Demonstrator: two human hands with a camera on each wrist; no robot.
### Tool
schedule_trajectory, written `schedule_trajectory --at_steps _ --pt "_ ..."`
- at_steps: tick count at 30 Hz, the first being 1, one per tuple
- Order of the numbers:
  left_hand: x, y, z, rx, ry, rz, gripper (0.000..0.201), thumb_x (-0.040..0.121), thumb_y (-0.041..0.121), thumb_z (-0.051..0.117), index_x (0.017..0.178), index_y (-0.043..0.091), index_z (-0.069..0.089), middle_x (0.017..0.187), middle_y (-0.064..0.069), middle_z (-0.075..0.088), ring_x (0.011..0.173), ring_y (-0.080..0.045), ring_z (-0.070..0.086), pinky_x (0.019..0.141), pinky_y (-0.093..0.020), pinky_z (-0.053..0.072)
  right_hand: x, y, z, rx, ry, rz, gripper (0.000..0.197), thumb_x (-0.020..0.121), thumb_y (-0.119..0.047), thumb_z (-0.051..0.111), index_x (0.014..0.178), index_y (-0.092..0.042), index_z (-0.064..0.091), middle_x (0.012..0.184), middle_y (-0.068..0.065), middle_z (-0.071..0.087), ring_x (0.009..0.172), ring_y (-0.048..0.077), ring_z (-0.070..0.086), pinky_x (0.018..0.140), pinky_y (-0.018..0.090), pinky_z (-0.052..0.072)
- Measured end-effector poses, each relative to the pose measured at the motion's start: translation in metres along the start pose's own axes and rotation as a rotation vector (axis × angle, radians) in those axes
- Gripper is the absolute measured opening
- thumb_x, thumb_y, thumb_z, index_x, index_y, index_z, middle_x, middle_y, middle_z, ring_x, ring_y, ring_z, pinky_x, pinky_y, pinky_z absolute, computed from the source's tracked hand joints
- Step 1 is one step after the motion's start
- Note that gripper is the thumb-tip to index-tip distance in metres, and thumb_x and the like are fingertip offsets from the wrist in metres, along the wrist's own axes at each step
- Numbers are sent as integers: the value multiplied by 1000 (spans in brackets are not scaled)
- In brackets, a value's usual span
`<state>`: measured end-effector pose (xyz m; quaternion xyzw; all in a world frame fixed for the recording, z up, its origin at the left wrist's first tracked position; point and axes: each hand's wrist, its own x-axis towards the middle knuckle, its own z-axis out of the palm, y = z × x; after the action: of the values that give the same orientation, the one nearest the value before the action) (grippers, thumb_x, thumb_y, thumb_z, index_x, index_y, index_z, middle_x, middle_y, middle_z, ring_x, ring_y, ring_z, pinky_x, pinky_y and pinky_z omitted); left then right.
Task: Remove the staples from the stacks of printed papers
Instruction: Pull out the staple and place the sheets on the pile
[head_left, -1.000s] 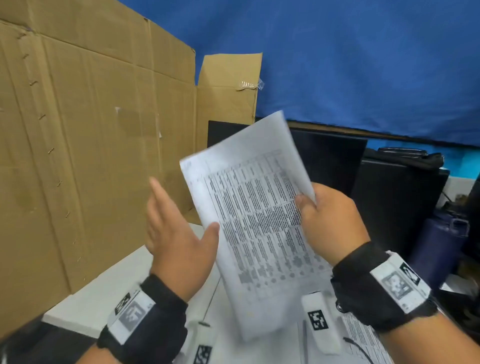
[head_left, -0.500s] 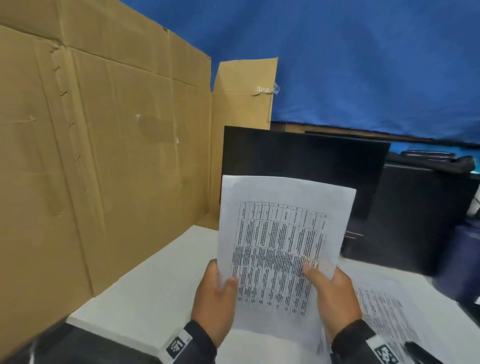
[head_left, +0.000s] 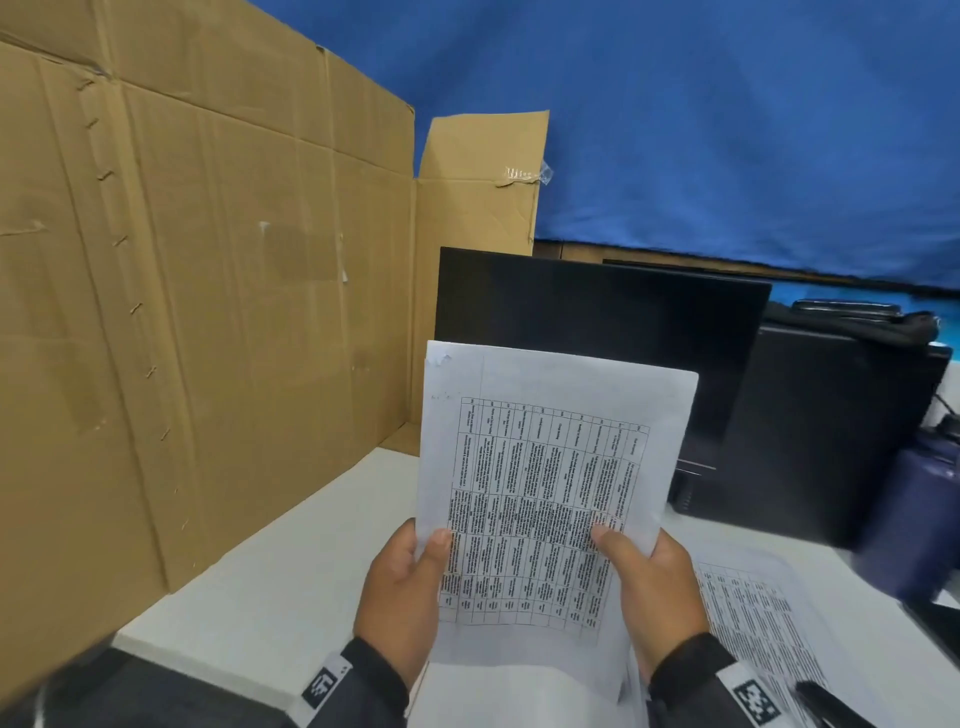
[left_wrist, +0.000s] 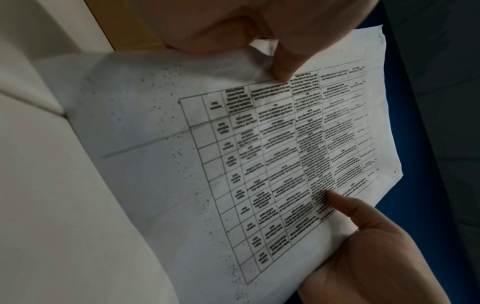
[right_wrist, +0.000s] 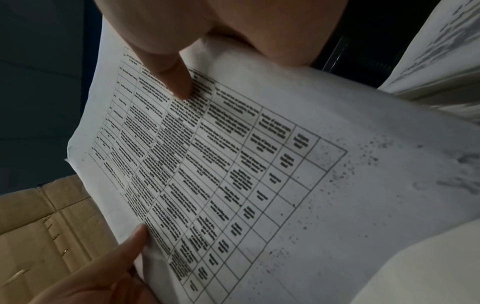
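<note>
A stack of printed papers (head_left: 550, 467) with a dense table on its top sheet stands upright above the white table (head_left: 291, 571). My left hand (head_left: 410, 571) grips its lower left edge, thumb on the print. My right hand (head_left: 644, 566) grips the lower right edge the same way. The left wrist view shows the papers (left_wrist: 259, 154), my left hand (left_wrist: 259, 47) at the top and my right hand (left_wrist: 363, 236) below. In the right wrist view my right hand (right_wrist: 207, 51) and left hand (right_wrist: 109, 265) pinch the papers (right_wrist: 233, 164). The sheet's top left corner (head_left: 441, 358) looks roughened; no staple shows plainly.
More printed papers (head_left: 753, 623) lie flat on the table at the right, with a black pen-like object (head_left: 815, 701) at their near end. A tall cardboard wall (head_left: 208, 312) stands at the left. A black monitor (head_left: 597, 322) and a purple bottle (head_left: 924, 499) stand behind.
A second ago only my right hand held the tilted stack, the left hand open beside it. Now both hands grip it, squared upright and lower.
</note>
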<state>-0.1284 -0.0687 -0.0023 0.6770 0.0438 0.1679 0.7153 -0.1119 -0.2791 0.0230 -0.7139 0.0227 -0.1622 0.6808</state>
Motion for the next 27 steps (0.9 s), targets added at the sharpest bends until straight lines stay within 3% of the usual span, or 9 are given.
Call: schedule_trajectory --at_steps 4,7,9,12,15,17,21,24,27 --pt "-1 -4 1 33 -38 2 14 101 18 60 104 21 73 95 6 80 87 -11 75 75 -31 58 5 2 2 6 14 22 30 91 -19 69 99 9 64 86 18 63 79 21 56 69 32 45" --pt "-2 -5 3 162 -20 19 22 100 33 62 89 17 72 85 -8 77 83 -28 72 73 -44 61 4 0 5 12 26 37 32 91 -20 69 102 9 63 81 13 61 77 22 55 67 32 43" --pt "-3 0 3 177 24 24 26 100 32 62 81 16 70 74 -5 74 74 -27 69 62 -35 55 -1 -9 2 -31 -7 31 19 91 -19 70 98 -1 71 85 15 73 79 22 66 68 28 48" --pt "-7 12 0 203 51 7 25 100 35 62 82 20 72 79 -5 77 81 -28 72 69 -38 58 -14 -24 -26 -208 -143 -51 17 89 -27 72 105 -30 71 108 -9 75 104 9 69 90 30 55" --pt "-14 24 1 236 59 15 28 99 39 63 83 19 72 81 -11 76 81 -36 72 77 -52 60 -19 -23 -98 -653 -99 -101 35 81 -51 67 114 -44 58 130 -17 54 123 6 48 108 36 39" --pt "-15 33 2 267 35 32 27 99 39 62 83 20 73 80 -3 77 79 -30 72 75 -48 60 -21 -15 -160 -866 69 17 45 75 -61 58 117 -46 55 135 -10 51 129 16 44 109 44 36" --pt "-18 41 8 328 -112 58 24 100 32 62 83 22 76 72 5 78 78 -22 73 68 -35 53 -38 14 -259 -1505 354 435 53 86 -54 47 133 -32 49 139 3 48 127 30 42 101 46 35" --pt "-29 42 16 392 -228 30 24 99 27 62 81 19 76 71 12 78 70 -17 72 62 -29 49 -53 41 -290 -1513 360 681 67 81 -70 36 130 -27 53 135 5 54 124 31 48 104 49 39" --pt "-36 36 23 527 -285 55 32 98 28 63 73 10 69 63 -6 72 63 -30 67 57 -31 43 -61 55 -299 -1457 375 688 56 87 -60 40 125 -23 60 125 5 62 116 29 56 101 46 43"
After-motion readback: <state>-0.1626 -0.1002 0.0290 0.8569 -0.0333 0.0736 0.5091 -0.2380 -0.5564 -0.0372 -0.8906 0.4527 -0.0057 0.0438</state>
